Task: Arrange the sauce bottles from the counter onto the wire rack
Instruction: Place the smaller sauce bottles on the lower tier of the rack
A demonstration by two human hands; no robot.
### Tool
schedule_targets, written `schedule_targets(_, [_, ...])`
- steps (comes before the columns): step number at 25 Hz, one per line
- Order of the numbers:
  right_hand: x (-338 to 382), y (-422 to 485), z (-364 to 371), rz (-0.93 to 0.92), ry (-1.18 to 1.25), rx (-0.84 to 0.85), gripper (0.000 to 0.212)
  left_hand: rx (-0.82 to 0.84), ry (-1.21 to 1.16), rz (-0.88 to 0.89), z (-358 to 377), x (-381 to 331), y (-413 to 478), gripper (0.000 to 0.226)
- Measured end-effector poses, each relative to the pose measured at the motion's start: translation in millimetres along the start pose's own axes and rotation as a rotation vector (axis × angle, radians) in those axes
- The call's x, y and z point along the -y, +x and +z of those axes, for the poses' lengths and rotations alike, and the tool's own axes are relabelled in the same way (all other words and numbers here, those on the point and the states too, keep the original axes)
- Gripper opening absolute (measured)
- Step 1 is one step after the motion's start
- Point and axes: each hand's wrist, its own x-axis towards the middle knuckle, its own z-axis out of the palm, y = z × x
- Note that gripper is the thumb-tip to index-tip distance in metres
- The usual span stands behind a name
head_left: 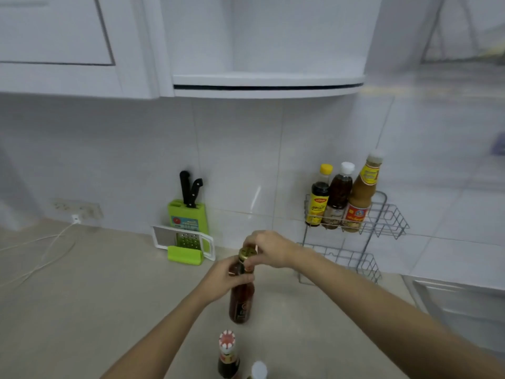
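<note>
A tall red-brown sauce bottle (241, 302) with a gold cap stands on the beige counter in the middle. My left hand (221, 280) wraps its neck, and my right hand (269, 250) pinches the cap from above. The two-tier wire rack (382, 220) stands against the tiled wall to the right. Its upper tier holds a dark bottle with a yellow cap (319, 195), a dark bottle with a white cap (338, 195) and an orange-brown sauce bottle (360, 195). The lower tier (352, 261) looks bare. At the near edge stand a red-capped dark bottle (228, 354) and a white-capped one (258, 370).
A green knife block (188, 212) with two black-handled knives and a white-green grater (185, 242) lean on the wall left of centre. White cables (46, 250) run from a wall socket (78, 209) across the counter's left. A curved white shelf (267, 83) hangs overhead.
</note>
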Motion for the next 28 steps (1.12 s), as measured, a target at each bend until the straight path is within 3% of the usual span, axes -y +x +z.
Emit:
schedule_targets(5, [-58.9,-51.3,-112.8,0.029,0.14,0.031,0.042,0.106,-0.148,0.188,25.8,-98.8,51.1,0.028])
schedule_targets(10, [-89.5,-100.9,-167.9,0.103,0.057,0.061,0.045,0.239,-0.211,0.278,58.3,-158.3,80.8,0.028])
schedule_targets(14, [-104.8,-123.8,-170.1,0.162,-0.116,0.039,0.041,0.309,-0.198,0.3,76.6,-181.1,87.4,0.017])
schedule_targets(20, [-106.3,-154.0,-146.7,0.19,-0.262,-0.068,0.05,0.389,-0.154,0.333,85.0,-195.0,89.9,0.037])
schedule_targets(26, [-101.9,-149.9,-139.6,0.376,-0.605,-0.16,0.045,0.233,-0.053,0.358,110.0,-200.1,90.1,0.043])
schedule_targets(28, [-106.7,-149.5,-135.1,0.449,-0.67,-0.159,0.031,0.224,-0.023,0.339,116.7,-205.7,87.8,0.043])
